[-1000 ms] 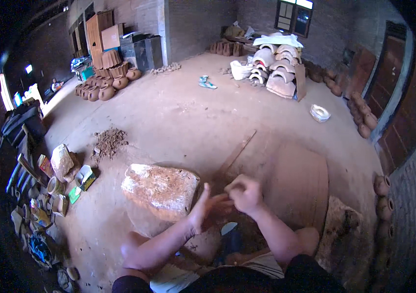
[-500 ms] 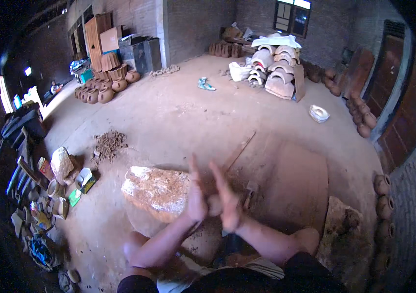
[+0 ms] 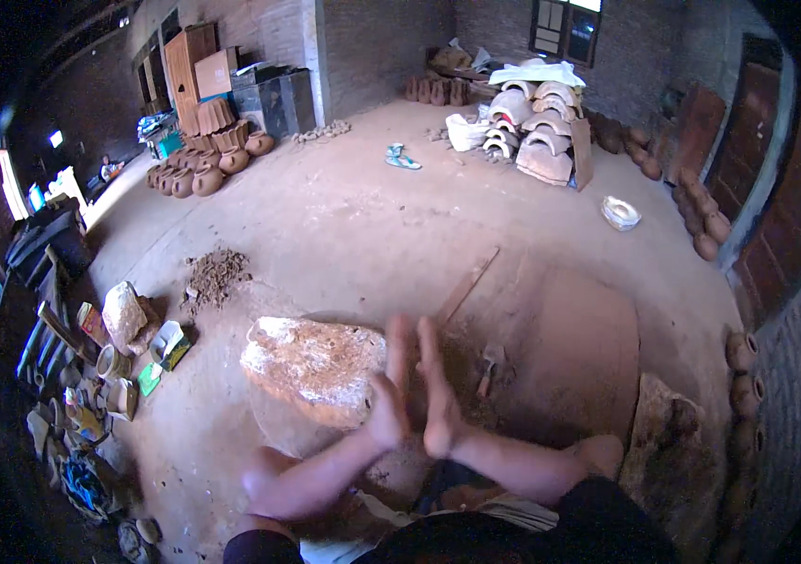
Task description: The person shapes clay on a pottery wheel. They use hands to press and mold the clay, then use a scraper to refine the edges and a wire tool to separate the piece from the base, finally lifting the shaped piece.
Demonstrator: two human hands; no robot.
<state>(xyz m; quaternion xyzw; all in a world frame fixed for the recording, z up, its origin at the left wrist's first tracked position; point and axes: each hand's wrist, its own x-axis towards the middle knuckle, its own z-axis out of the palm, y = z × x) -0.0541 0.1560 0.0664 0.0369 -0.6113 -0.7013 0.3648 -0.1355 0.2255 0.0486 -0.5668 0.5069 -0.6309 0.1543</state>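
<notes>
My left hand [image 3: 391, 395] and my right hand [image 3: 436, 399] are raised in front of me, palms facing each other with a narrow gap. The fingers of both are stretched out and point away from me. No object shows clearly between the palms; part of the gap is hidden. Just left of my left hand lies a pale stone slab [image 3: 311, 367] dusted white and brown. To the right of my right hand a small trowel [image 3: 487, 368] rests on the dirty floor, beside a flat brown board [image 3: 584, 348].
A thin stick [image 3: 468, 287] lies ahead. Clay crumbs [image 3: 215, 280] are heaped at the left, near tubs and a pale rock [image 3: 124, 317]. A rough stone block [image 3: 668, 432] and a row of clay pots [image 3: 744, 395] stand at the right. Curved clay pieces [image 3: 546, 136] are stacked far off.
Both hands have shifted slightly right, and their fingers have come closer together. A small brownish lump that showed between the palms is no longer distinct. The view has tilted a little.
</notes>
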